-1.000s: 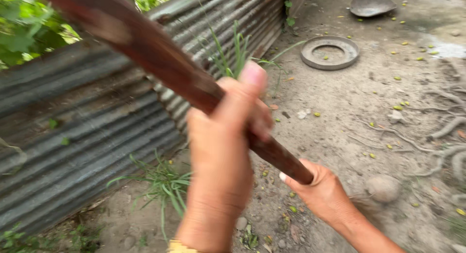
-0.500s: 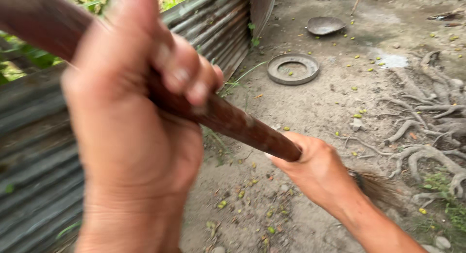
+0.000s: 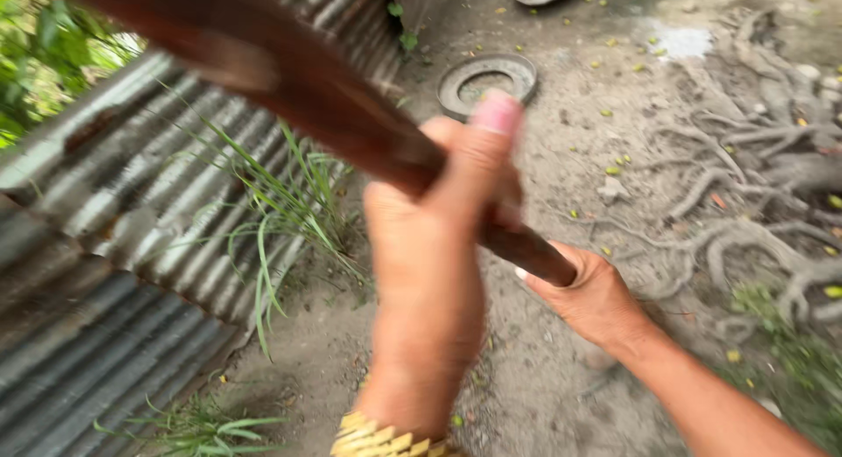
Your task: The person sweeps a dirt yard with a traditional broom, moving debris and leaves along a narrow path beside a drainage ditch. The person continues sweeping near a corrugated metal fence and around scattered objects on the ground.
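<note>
Stick (image 3: 298, 93): long dark wooden handle, slants from upper left down over dirt ground (image 3: 561, 369) | left hand (image 3: 430, 255) high, fingers wrapped around it; right hand (image 3: 592, 295) low, fingers closed on lower end | risks: motion blur suggests fast swing, grip may slip; corrugated metal sheet (image 3: 132, 246) close left, could be struck; tree roots (image 3: 754, 238) could snag

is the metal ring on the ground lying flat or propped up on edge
Lying flat: the metal ring rests on the dirt near the corrugated sheet, its whole round opening facing up, with bare ground showing through the middle.
</note>
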